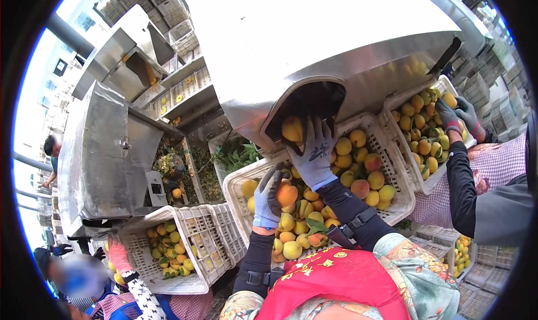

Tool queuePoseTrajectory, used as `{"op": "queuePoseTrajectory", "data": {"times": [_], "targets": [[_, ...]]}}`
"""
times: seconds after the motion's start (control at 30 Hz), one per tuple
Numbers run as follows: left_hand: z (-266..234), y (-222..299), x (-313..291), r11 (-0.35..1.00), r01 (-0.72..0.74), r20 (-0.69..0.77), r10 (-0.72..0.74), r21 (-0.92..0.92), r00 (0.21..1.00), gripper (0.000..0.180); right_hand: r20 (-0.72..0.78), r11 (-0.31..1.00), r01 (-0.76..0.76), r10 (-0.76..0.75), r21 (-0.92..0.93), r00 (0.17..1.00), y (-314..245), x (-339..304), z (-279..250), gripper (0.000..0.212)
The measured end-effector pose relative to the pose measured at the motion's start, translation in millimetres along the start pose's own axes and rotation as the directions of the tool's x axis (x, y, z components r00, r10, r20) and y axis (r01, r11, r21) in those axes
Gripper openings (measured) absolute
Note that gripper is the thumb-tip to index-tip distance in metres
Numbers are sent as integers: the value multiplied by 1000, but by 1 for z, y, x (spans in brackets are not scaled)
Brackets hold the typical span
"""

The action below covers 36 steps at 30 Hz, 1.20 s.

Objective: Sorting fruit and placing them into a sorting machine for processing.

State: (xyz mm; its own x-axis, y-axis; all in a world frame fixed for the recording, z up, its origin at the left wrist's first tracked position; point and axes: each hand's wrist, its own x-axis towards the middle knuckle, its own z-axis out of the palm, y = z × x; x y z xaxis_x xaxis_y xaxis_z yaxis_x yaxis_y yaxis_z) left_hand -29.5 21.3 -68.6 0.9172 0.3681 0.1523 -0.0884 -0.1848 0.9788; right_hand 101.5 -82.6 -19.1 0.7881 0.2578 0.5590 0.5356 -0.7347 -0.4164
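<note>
Both my hands wear blue-grey gloves with dark palms. My left hand (265,199) is closed around an orange-red peach (286,194) above a white plastic crate (404,203) full of yellow peaches. My right hand (316,154) reaches up to the dark opening (330,96) in a metal machine. A yellow peach (292,129) sits between its thumb and fingers at the opening's lower left edge. Several loose peaches (376,179) lie in the crate below both hands, and a green leaf (317,226) rests among them.
The machine's white-and-steel housing (336,28) rises over the crate. At right, a person's gloved hands (457,115) work over another peach crate (443,177). At lower left, a pink-gloved hand (117,254) touches a third crate (193,283). Green leaves (238,154) lie beside the machine.
</note>
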Motion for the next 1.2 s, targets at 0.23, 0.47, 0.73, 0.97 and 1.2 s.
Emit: {"op": "queuePoseTrajectory", "data": {"times": [0.23,0.47,0.73,0.97,1.2], "targets": [[7,10,-9,937,68,39,-58,-342,998,51,8,999,-43,43,-1,999,6,33,32,76],[13,39,9,1000,12,48,-11,-24,999,45,155,809,-146,68,569,986,6,45,-27,60],[10,68,19,397,318,148,-403,-861,903,50,338,801,-15,-236,598,911,0,-33,-64,84],[32,59,11,904,-97,-286,-30,-417,958,50,272,854,-75,-80,514,959,-17,-45,-65,91],[36,64,34,731,-53,-204,-120,-680,972,44,139,957,46,-90,288,986,3,-23,-45,91]]}}
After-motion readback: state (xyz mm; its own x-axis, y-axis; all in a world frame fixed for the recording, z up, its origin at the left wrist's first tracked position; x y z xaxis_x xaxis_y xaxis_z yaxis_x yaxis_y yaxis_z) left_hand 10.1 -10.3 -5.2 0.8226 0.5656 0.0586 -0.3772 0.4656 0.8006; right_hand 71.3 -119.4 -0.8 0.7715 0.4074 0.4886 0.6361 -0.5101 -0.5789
